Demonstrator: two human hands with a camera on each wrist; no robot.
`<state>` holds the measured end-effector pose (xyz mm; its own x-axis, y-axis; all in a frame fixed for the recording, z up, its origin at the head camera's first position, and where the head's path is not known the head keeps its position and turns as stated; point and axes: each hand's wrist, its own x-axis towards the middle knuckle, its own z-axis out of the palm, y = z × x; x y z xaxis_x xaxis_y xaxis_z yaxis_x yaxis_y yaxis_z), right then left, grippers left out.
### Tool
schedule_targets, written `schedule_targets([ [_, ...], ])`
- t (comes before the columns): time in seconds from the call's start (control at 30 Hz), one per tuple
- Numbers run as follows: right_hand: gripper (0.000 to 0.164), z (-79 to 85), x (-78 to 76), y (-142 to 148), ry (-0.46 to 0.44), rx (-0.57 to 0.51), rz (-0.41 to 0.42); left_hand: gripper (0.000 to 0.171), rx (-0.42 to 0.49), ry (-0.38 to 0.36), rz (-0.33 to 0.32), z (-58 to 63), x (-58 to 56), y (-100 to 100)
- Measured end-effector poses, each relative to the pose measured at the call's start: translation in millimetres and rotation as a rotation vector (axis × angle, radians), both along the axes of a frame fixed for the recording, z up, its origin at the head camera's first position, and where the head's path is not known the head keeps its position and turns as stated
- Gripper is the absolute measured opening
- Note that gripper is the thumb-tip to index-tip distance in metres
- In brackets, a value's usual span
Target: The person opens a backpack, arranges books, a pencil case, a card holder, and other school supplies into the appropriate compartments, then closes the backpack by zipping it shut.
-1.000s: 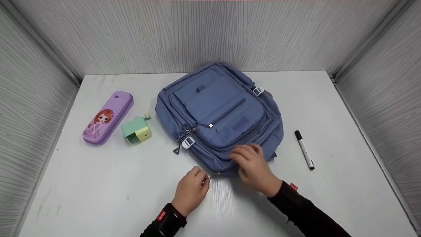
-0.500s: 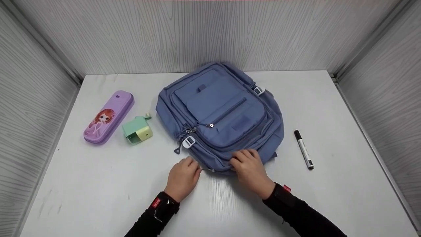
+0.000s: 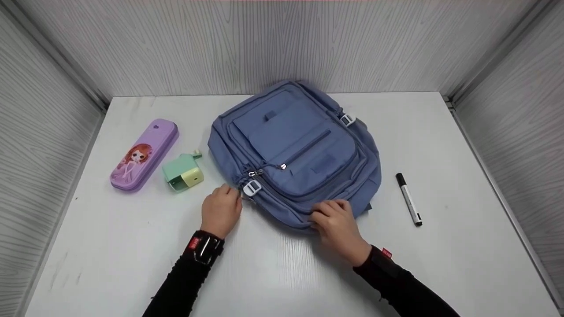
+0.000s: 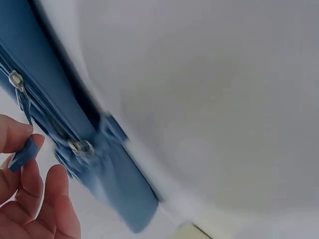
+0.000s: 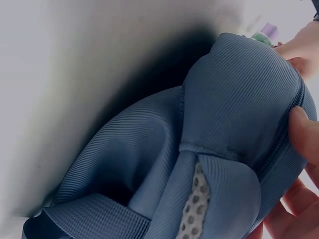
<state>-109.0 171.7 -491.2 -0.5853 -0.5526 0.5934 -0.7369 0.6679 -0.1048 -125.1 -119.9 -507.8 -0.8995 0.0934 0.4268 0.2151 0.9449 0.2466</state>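
A blue backpack (image 3: 299, 136) lies front side up on the white table. My left hand (image 3: 221, 210) is at its lower left corner, beside a white buckle (image 3: 252, 188). In the left wrist view its thumb and finger pinch a blue zipper pull (image 4: 24, 153), joined to a metal slider (image 4: 16, 79) on the zipper. At the backpack's near edge my right hand (image 3: 337, 226) grips the fabric. The right wrist view shows the right thumb (image 5: 305, 134) on one side of the edge and the fingers curled round the other.
To the left lie a purple pencil case (image 3: 145, 154) with a cartoon girl on it and a green-and-yellow pencil sharpener (image 3: 183, 171). A black-capped white marker (image 3: 409, 200) lies to the right. Wood-grain panels (image 3: 282, 44) border the table.
My left hand has drawn the zipper pull leftward and away from me along the near edge, up to the left buckle. My right hand has closed on the backpack's edge.
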Motion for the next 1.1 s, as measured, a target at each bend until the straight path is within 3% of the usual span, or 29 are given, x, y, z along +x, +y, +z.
schedule_targets([
  [0.17, 0.016, -0.4, -0.1, 0.5, 0.0, -0.005, 0.012, 0.014, -0.032, -0.071, 0.081, 3.0, -23.7, -15.4],
  [0.33, 0.012, -0.5, 0.7, -0.2, -0.02, 0.005, 0.021, 0.016, -0.043, -0.143, 0.09, 6.7, -36.7, -18.4],
  [0.6, 0.021, 1.0, 1.3, 7.0, -0.094, -0.023, 0.082, 0.016, 0.035, -0.249, 0.101, 11.0, -32.4, -19.7],
  [0.9, 0.029, 0.9, 3.0, 16.5, -0.088, -0.079, 0.137, 0.009, 0.122, -0.269, 0.081, 9.3, -28.6, -18.0],
  [1.0, 0.032, 1.2, 4.1, 19.5, -0.078, -0.078, 0.109, 0.011, 0.125, -0.237, 0.083, 11.1, -30.5, -18.6],
  [1.1, 0.035, 3.3, 5.1, 21.5, -0.069, -0.083, 0.093, 0.012, 0.114, -0.149, 0.072, 17.3, -34.4, -18.0],
])
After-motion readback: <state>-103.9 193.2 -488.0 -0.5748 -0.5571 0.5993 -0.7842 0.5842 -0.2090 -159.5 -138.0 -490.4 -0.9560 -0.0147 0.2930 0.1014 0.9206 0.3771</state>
